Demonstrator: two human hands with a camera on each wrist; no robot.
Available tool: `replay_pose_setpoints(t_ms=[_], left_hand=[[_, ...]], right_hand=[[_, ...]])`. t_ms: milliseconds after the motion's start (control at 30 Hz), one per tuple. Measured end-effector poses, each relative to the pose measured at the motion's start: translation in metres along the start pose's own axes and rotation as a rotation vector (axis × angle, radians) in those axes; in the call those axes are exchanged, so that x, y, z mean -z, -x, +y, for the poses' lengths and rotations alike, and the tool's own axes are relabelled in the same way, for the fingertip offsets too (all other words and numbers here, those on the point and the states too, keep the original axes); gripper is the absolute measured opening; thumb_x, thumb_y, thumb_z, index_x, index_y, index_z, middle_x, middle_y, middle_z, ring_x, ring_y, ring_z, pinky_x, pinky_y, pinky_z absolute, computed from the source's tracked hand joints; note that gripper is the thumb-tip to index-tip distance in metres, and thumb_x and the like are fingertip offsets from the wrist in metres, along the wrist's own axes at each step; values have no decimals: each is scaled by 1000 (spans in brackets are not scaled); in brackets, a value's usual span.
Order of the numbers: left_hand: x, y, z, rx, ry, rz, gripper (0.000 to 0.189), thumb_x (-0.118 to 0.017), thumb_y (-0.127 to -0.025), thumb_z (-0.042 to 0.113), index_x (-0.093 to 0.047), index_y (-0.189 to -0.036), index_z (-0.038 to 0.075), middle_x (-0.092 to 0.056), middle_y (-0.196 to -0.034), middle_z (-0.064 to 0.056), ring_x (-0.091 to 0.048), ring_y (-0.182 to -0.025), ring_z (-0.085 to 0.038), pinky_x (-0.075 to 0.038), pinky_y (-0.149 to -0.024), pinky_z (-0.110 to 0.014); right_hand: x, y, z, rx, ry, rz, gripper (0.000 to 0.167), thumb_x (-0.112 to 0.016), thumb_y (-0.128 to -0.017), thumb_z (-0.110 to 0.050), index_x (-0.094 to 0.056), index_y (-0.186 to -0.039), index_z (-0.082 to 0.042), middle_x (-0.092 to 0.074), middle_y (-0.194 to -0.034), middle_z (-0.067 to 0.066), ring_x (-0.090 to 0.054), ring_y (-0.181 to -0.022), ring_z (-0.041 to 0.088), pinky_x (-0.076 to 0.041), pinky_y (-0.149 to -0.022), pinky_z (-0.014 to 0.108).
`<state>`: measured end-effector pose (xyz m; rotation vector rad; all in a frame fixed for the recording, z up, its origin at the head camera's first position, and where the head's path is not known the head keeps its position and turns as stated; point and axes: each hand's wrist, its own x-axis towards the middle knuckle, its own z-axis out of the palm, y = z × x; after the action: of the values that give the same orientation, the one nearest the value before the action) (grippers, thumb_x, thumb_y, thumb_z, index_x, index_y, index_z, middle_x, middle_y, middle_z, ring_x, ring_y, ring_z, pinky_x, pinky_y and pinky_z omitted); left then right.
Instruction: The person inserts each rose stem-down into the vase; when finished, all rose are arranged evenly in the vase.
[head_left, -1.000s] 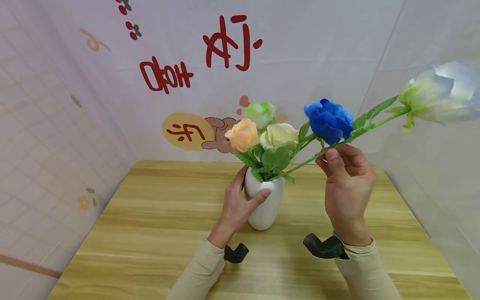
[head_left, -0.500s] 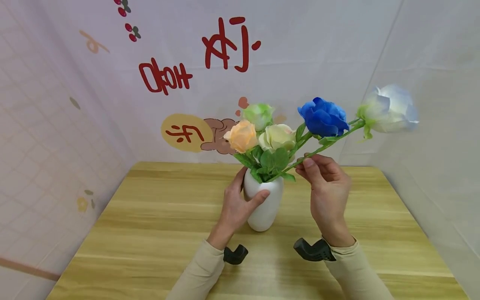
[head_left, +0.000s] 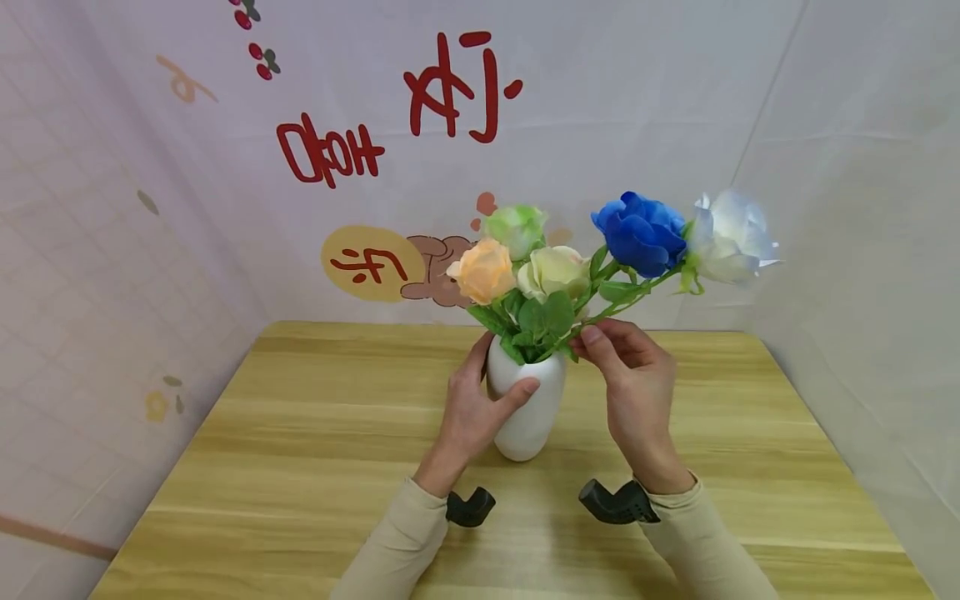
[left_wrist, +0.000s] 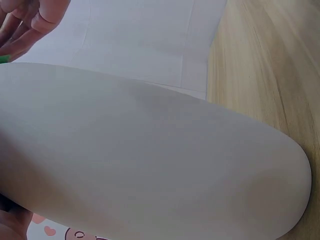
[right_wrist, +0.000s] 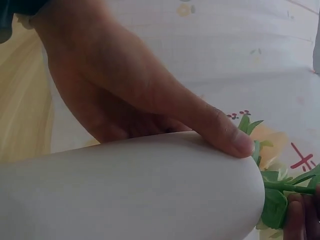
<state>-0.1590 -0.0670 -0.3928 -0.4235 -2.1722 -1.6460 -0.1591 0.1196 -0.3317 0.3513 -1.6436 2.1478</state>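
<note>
A white vase (head_left: 527,417) stands on the wooden table, and my left hand (head_left: 474,417) grips it from the left, thumb across its front near the mouth. My right hand (head_left: 637,379) pinches the green stem of a white artificial rose (head_left: 731,237) just above the vase mouth. That stem slants down left into the vase. A blue rose (head_left: 641,233), a peach rose (head_left: 483,271), a cream rose (head_left: 553,273) and a green rose (head_left: 516,229) stand in the vase among green leaves. In the right wrist view, the left thumb (right_wrist: 240,142) presses on the vase by its rim.
The wooden table (head_left: 300,467) meets a pale printed backdrop (head_left: 600,100) with red characters behind the flowers. Pale cloth walls rise at both sides. A black wrist mount (head_left: 471,507) sits by the left sleeve, another black mount (head_left: 618,502) by the right sleeve.
My right hand has moved left and down toward the vase mouth, and the white rose has come down and left beside the blue one. The left hand and vase stay put.
</note>
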Motion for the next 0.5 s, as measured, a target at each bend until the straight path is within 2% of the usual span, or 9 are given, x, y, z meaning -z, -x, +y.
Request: replay_pose_setpoints(t_ms=[133, 300, 500], left_hand=[[-1, -2, 0, 12, -6, 0, 101, -64, -85, 79, -45, -155, 9, -58, -144, -6, -61, -125, -20, -53, -102, -50], [-3, -6, 1, 14, -3, 3, 99, -65, -85, 78, -45, -155, 10, -59, -143, -6, -62, -124, -20, -53, -102, -49], [-5, -8, 0, 18, -4, 8, 99, -66, -85, 77, -44, -155, 10, -59, -143, -6, -62, -124, -21, -55, -99, -50]], right_hand=[[1, -3, 3, -8, 64, -8, 19, -75, -94, -3, -70, -100, 13, -74, -87, 11, -73, -82, 21, -60, -85, 31], [2, -8, 8, 31, 160, -39, 16, -76, -94, -5, -72, -97, 10, -69, -91, 7, -67, -83, 19, -56, -80, 26], [3, -9, 18, 28, 157, -72, 12, -76, -93, -1, -74, -95, 10, -64, -99, 10, -64, -91, 22, -55, -80, 24]])
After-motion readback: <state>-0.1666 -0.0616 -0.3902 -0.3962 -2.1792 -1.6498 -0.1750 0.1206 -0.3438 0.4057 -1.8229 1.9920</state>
